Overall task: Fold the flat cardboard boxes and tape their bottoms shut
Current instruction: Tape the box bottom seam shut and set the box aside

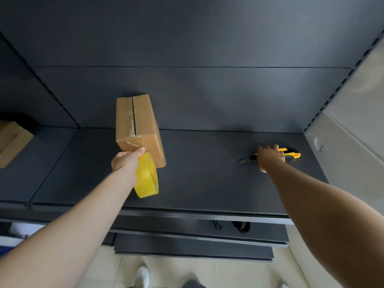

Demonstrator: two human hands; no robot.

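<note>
Cardboard box (137,129), plain brown with clear tape along its closed seam, stands tipped on the dark shelf (207,173) just beyond the left hand (124,161), which grips a yellow tape roll (146,179). Well right, the right hand (270,156) curls over a yellow-black utility knife (291,154); its blade print is unreadable.

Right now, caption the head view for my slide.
Left hand holds tape roll against taped box; right hand on utility knife, dark shelf.

Left hand (124,161) grips tape roll (147,176) against cardboard box (137,127); right hand (270,155) rests on utility knife (291,153).
</note>
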